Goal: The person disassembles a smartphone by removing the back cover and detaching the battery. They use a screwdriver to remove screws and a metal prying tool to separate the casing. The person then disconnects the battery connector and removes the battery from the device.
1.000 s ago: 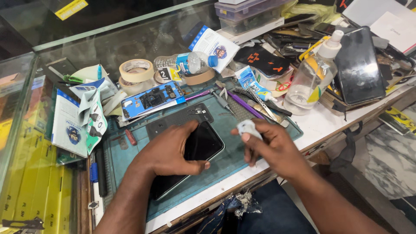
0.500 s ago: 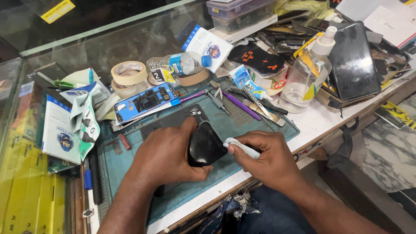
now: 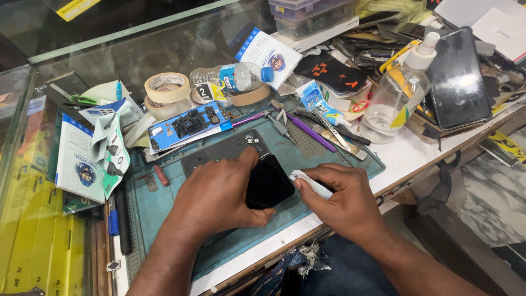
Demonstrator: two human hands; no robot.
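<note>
Cluttered tabletop (image 3: 416, 159), teal work mat (image 3: 164, 203): the left hand (image 3: 219, 194) pins a dark phone (image 3: 268, 181) flat on it, while the right hand (image 3: 345, 200) pinches a white wipe (image 3: 307, 180) at the phone's edge, apparently mid-cleaning; steady wiping seems due.

glossy black phone glass (image 3: 268, 181), matt rubber mat (image 3: 159, 203)

Glass counter (image 3: 137, 60), white worktop edge (image 3: 405, 159), marble floor (image 3: 482, 214).
</note>
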